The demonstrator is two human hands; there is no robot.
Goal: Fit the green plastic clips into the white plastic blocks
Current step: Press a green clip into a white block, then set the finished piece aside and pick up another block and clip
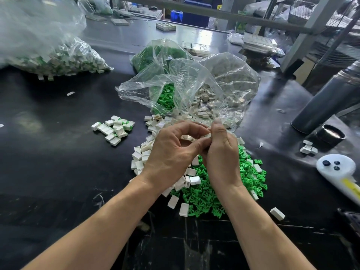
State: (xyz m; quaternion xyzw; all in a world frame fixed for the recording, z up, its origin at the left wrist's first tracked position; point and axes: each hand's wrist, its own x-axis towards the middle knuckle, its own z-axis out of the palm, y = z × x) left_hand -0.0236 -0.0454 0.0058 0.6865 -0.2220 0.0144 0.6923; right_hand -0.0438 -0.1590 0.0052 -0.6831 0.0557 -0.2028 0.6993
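Both hands met above the work piles as I watched the feed: left hand [171,151] with fingers curled, thumb and forefinger pinching toward the right; right hand [221,152] upright, fingers curled, thumb tip raised. Between their fingertips I logged one white block [206,135], small and mostly hidden; whether a clip sat in it I could not tell

Items, largest first, as I noted them:
- Black table [58,172], glossy, bearing everything below
- Large clear bag of finished white pieces [58,59], far left, a few spilled at its edge
- Clear bag of white blocks [224,90], open mouth toward the hands, just beyond them
- Clear bag of green clips [155,55], behind and left of that bag, some green showing through at its mouth
- Grey cylinder [327,102], leaning at far right
- Loose heap of green clips [210,193], under and right of the wrists
- Loose heap of white blocks [141,154], under and left of the left hand, touching the green heap
- White handheld controller [339,172], right edge
- Small cluster of assembled blocks with green edges [115,128], left of the hands, apart from the heaps
- Single white block [277,213], lying alone near the right forearm
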